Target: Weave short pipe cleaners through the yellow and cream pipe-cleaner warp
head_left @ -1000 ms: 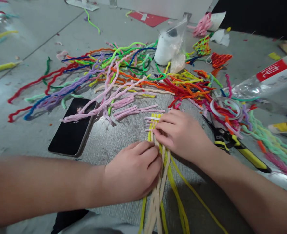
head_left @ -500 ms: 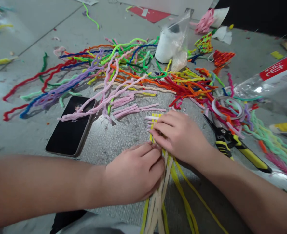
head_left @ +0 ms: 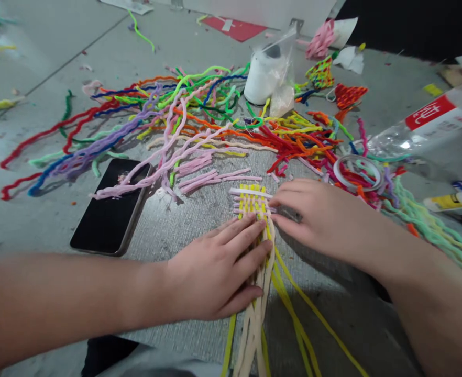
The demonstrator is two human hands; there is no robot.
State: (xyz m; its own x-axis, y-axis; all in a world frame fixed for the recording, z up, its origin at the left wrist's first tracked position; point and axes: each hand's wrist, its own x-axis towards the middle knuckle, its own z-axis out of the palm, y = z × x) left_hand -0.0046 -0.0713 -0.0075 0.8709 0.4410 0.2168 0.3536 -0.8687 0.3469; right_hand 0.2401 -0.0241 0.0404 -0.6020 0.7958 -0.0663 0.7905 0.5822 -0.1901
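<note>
A small woven piece of pipe cleaners (head_left: 250, 200) lies flat on the grey surface, with yellow and cream strands running lengthwise and pale pink and lilac strips crossing them. Over its lower part my left hand (head_left: 219, 267) is spread flat, fingertips pressing on the strands. At its right edge, the bent thumb and forefinger of my right hand (head_left: 313, 220) close round the ends of the pink strips. Long cream strands (head_left: 250, 335) and yellow strands (head_left: 294, 314) trail from the weave toward me, partly hidden under my left hand.
A phone (head_left: 105, 214) lies left of my hands, pink pipe cleaners across its top. Beyond spreads a tangled heap of coloured pipe cleaners (head_left: 199, 99). A white thread cone (head_left: 260, 78), a tape roll (head_left: 359, 173) and a plastic bottle (head_left: 431, 118) stand or lie behind and right.
My right hand has shifted right off the weave to its edge, uncovering the crossed strips. My left hand has opened from a curled grip to lie flat. My right forearm now hides the yellow-handled pliers.
</note>
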